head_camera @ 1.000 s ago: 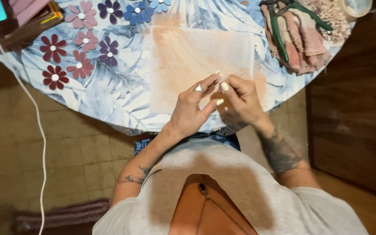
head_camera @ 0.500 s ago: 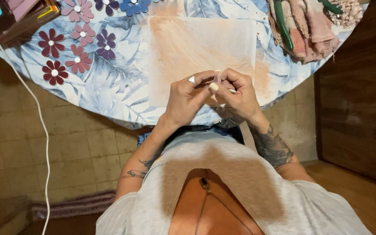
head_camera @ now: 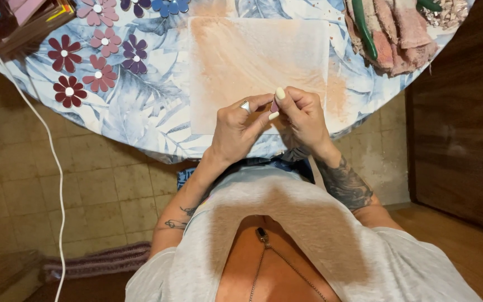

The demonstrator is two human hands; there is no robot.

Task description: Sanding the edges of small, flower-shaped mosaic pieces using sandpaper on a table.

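Note:
My left hand [head_camera: 240,130] and my right hand [head_camera: 304,118] meet fingertip to fingertip over the near edge of a round table with a blue leaf-print cloth [head_camera: 135,120]. Between the fingers of both hands sits a small mauve piece [head_camera: 275,105], pinched from both sides. Under the hands lies a square white sheet smeared with orange-brown [head_camera: 241,56]. A ring is on my left hand.
Several flat flowers in dark red, pink, purple and blue [head_camera: 90,59] lie at the table's back left. Stained pink rags with green-handled pliers [head_camera: 389,33] sit at the back right. A white cable [head_camera: 46,145] hangs down at the left. A dark wooden cabinet [head_camera: 465,123] stands at right.
Both hands have stayed together on the small piece and turned it, so it now shows between the fingertips. The view shifted slightly, with the table edging up the frame.

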